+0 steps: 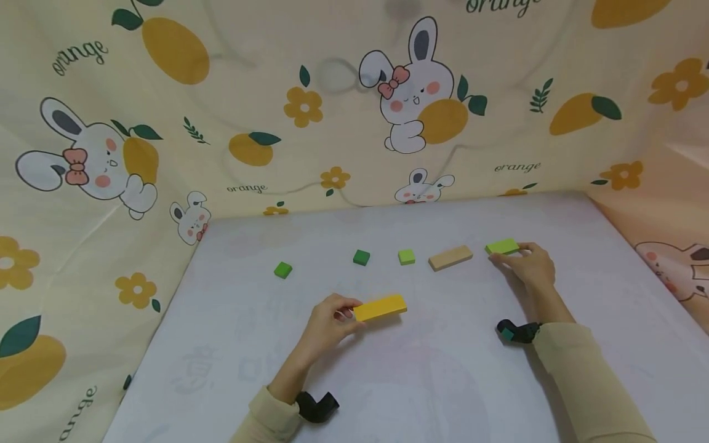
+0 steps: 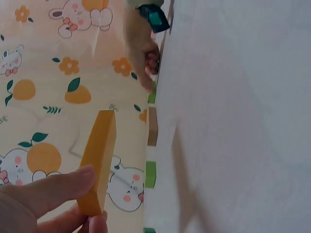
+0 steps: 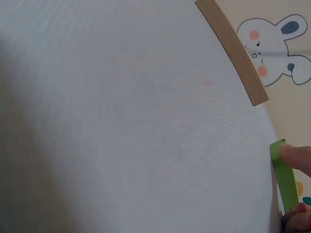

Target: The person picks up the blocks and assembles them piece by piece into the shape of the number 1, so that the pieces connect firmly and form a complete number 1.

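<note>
At the far left, a cream cloth (image 1: 83,246) printed with rabbits, oranges and flowers hangs down, and it runs on behind the white desk (image 1: 232,332). The first piece on the desk is a small mid-green cube-like block (image 1: 283,270), standing apart from the others.

Nearer the person, the left hand (image 1: 328,323) comes out of a beige sleeve (image 1: 271,413) with a black device (image 1: 317,407) at the wrist. Its fingers are closed in a pinch on the left end of a long, flat-sided yellow block (image 1: 381,307), whose other end points right. The left wrist view shows this block raised above the desk, its shadow falling apart from it.

Behind it sits a small dark-green cube-like block (image 1: 362,257), then a small lime-green cube-like block (image 1: 407,256). Next, just beside that, lies a long tan wooden block (image 1: 450,258) with visible grain, set at a slant.

Rightmost is a lime-green rectangular block (image 1: 501,247), near the tan one. The right hand (image 1: 532,264) has its fingers spread just enough to pinch this piece between thumb and fingers; whether it touches the desk I cannot tell.
</note>
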The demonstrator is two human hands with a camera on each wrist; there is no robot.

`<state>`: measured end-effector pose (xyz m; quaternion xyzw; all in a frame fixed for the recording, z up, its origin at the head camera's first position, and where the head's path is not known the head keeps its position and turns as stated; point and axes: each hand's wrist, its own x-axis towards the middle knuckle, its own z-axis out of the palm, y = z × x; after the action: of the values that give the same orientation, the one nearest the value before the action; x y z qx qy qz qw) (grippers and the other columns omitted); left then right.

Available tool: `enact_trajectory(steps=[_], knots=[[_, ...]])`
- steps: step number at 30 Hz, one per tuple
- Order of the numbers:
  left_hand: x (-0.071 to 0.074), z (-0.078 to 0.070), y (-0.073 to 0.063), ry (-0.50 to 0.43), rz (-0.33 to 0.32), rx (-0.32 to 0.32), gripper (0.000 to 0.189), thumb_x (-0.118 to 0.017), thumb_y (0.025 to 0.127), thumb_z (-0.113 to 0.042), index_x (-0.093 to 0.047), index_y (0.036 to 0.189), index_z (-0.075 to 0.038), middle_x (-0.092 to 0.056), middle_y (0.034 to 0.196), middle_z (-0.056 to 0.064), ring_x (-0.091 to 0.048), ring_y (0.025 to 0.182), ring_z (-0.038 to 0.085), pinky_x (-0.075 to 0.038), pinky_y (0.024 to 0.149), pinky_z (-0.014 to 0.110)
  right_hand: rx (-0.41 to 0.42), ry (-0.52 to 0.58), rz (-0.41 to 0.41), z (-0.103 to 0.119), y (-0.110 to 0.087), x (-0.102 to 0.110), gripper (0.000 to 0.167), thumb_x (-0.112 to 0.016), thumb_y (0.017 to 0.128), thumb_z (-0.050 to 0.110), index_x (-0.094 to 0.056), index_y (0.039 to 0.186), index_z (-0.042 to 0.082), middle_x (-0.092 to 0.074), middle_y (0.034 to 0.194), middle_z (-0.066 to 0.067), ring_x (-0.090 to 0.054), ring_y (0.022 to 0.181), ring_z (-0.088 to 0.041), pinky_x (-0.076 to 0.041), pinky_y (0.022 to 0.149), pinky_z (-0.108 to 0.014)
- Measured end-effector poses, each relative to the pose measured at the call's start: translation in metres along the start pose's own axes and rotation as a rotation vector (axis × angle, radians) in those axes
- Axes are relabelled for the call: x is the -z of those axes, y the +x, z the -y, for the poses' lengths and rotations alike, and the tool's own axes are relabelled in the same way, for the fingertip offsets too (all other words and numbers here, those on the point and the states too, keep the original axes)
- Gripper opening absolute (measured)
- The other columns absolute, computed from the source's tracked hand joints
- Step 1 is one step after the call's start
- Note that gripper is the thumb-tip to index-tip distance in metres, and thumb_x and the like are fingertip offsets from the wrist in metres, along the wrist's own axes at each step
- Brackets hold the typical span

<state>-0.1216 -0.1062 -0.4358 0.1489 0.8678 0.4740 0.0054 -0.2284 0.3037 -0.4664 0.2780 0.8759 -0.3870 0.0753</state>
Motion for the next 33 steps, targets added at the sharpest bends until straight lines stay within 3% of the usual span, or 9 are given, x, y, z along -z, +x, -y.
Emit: enact_trajectory(steps=[9,13,19,33], knots=[[-0.013,-0.003,-0.006,0.016,0.098,-0.008,0.03,-0.08,0.074,-0.006,-0.071,0.102,-0.001,-0.065,0.088,0.014,-0.059,0.079,0.024,-0.051,0.071,0.021,-0.012,-0.006,-0.001,0.002,0.001,0.0,0.092,-0.064,0.085,0.055,-0.025,0.151,0.005,-0.019,0.158,-0.027,-0.025,0.141,-0.049,-0.028,0.112,-0.057],[-0.017,-0.004,-0.008,0.038,0.136,0.014,0.03,-0.08,0.075,-0.007,-0.071,0.104,-0.003,-0.065,0.089,0.012,-0.057,0.079,0.02,-0.048,0.071,0.019,-0.018,0.0,0.001,0.002,0.001,-0.001,0.092,-0.064,0.084,0.055,-0.025,0.151,0.006,-0.019,0.158,-0.026,-0.025,0.141,-0.049,-0.028,0.113,-0.057],[-0.023,-0.005,-0.013,0.033,0.169,0.024,0.03,-0.08,0.076,-0.008,-0.071,0.104,-0.003,-0.064,0.087,0.009,-0.054,0.078,0.013,-0.046,0.069,0.018,-0.009,-0.007,0.002,0.002,0.001,0.0,0.092,-0.064,0.084,0.056,-0.025,0.151,0.005,-0.02,0.158,-0.027,-0.026,0.141,-0.049,-0.029,0.112,-0.057],[-0.035,-0.003,-0.021,0.038,0.213,0.023,0.031,-0.081,0.071,-0.005,-0.072,0.101,-0.002,-0.059,0.079,0.01,-0.046,0.07,0.009,-0.037,0.064,0.014,-0.005,-0.015,0.001,0.003,-0.002,0.0,0.092,-0.064,0.084,0.055,-0.025,0.151,0.004,-0.021,0.158,-0.026,-0.027,0.14,-0.049,-0.029,0.112,-0.056]])
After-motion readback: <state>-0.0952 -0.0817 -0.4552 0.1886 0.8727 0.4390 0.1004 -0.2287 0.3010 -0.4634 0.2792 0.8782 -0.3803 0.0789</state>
